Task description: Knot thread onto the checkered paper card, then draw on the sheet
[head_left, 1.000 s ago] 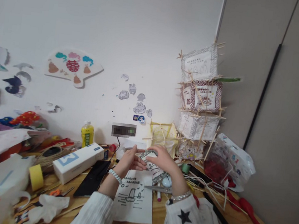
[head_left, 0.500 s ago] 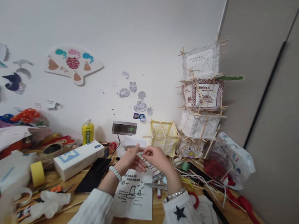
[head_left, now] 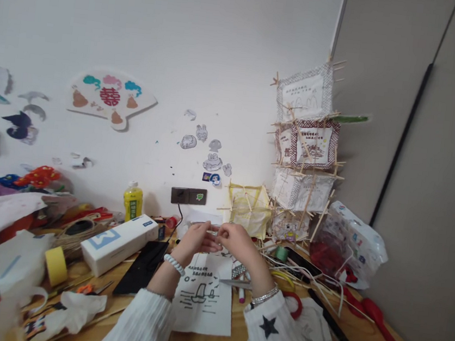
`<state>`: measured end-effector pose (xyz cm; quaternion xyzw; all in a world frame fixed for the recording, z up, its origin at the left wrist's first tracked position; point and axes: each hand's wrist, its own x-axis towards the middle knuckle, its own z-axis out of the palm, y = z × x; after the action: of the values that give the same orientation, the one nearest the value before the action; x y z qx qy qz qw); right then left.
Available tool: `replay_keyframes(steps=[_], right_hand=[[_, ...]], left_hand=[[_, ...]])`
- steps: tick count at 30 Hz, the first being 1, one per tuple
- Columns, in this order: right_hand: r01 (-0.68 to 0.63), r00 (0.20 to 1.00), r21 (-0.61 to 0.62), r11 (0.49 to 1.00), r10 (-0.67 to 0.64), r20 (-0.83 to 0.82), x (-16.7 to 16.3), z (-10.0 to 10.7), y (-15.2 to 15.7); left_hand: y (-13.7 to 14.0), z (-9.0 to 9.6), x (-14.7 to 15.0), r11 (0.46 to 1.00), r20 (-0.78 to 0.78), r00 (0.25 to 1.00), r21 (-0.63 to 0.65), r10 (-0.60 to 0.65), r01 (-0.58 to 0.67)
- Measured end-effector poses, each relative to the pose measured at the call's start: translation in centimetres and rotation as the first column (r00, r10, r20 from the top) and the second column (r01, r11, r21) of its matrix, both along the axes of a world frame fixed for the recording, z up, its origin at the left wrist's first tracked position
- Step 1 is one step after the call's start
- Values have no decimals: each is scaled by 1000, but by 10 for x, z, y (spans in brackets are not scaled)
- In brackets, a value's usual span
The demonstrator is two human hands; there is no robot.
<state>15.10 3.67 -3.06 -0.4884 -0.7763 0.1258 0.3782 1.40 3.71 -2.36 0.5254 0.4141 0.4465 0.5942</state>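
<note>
My left hand (head_left: pixel 199 239) and my right hand (head_left: pixel 238 240) meet above the table, fingertips nearly together. Between them a small strip with a dark checkered pattern (head_left: pixel 214 233) shows in part. My right thumb and forefinger pinch its right side. The strip's left side lies at my left thumb and fingers, whose other fingers are stretched out; the exact grip is partly hidden. Below the hands lies a white sheet (head_left: pixel 206 291) with a black drawing of sailing boats and handwritten characters. A scissor blade (head_left: pixel 235 283) reaches over its right edge, partly covered by my right forearm.
A tall stick-and-paper lantern tower (head_left: pixel 306 146) stands back right, beside a yellow lantern frame (head_left: pixel 248 208). Left are a white box (head_left: pixel 120 243), a dark phone-like slab (head_left: pixel 140 270), yellow tape (head_left: pixel 55 266) and a drink bottle (head_left: pixel 132 202). White cables (head_left: pixel 313 279) lie right.
My hands have shifted only slightly, and the strip between them shows less. My left fingers are a little closer together. The things on the table have stayed put.
</note>
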Motion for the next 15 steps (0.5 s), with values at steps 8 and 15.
replay_keyframes(steps=[8, 15], right_hand=[[-152, 976, -247, 957, 106, -188, 10, -4, 3], [-84, 991, -122, 989, 70, -111, 15, -1, 2]], left_hand=[[4, -4, -6, 995, 63, 996, -80, -59, 64], [5, -4, -11, 961, 161, 965, -149, -209, 233]])
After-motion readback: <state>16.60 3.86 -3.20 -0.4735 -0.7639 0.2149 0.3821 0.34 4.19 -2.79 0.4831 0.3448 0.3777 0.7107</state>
